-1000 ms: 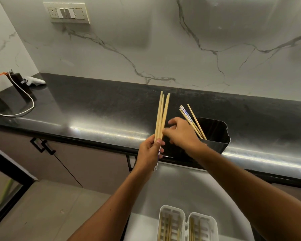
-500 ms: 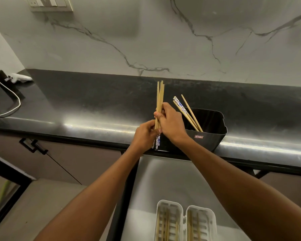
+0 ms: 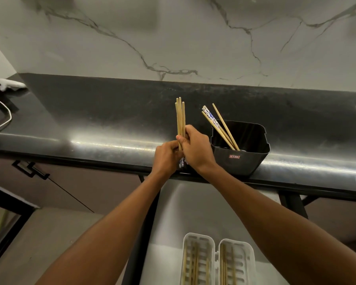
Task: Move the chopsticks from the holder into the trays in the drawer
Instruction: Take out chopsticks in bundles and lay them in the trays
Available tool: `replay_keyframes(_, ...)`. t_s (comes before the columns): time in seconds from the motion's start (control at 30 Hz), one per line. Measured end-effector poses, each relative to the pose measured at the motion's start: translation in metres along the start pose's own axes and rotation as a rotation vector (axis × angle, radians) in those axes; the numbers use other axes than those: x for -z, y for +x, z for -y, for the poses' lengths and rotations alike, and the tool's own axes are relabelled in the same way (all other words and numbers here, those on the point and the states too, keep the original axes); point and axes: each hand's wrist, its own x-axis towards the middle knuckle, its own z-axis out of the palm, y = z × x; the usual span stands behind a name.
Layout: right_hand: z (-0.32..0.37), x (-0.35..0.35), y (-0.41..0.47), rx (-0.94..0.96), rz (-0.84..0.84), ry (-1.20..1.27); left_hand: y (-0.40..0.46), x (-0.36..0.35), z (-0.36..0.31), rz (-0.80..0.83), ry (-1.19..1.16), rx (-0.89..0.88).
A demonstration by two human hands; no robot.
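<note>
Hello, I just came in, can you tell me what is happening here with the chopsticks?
A person is sorting chopsticks at a dark counter. Both hands, the left hand and the right hand, grip one bundle of wooden chopsticks, held upright beside the black holder. A few chopsticks remain in the holder, leaning to the left. Below, two white trays in the open drawer already hold some chopsticks. The bundle has not yet gone down to the trays.

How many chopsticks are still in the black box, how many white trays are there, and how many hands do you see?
Chopsticks in the black holder: 4 showing
White trays: 2
Hands: 2, the left hand and right hand, both gripping the bundle of chopsticks
Total: 8
</note>
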Motion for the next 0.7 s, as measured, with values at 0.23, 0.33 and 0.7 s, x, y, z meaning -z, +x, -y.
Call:
replay_keyframes(0.23, 0.003, 0.006, -0.010, 0.005, -0.008, -0.018, -0.011, 0.006, -0.005, 0.081, -0.042, 0.017)
replay_keyframes(0.33, 0.009, 0.014, -0.027, 0.007, -0.002, -0.023, -0.040, 0.009, -0.005, 0.122, -0.132, 0.018)
replay_keyframes(0.7, -0.045, -0.001, -0.167, -0.487, 0.331, 0.015, -0.191, -0.026, 0.038, 0.475, -0.180, 0.355)
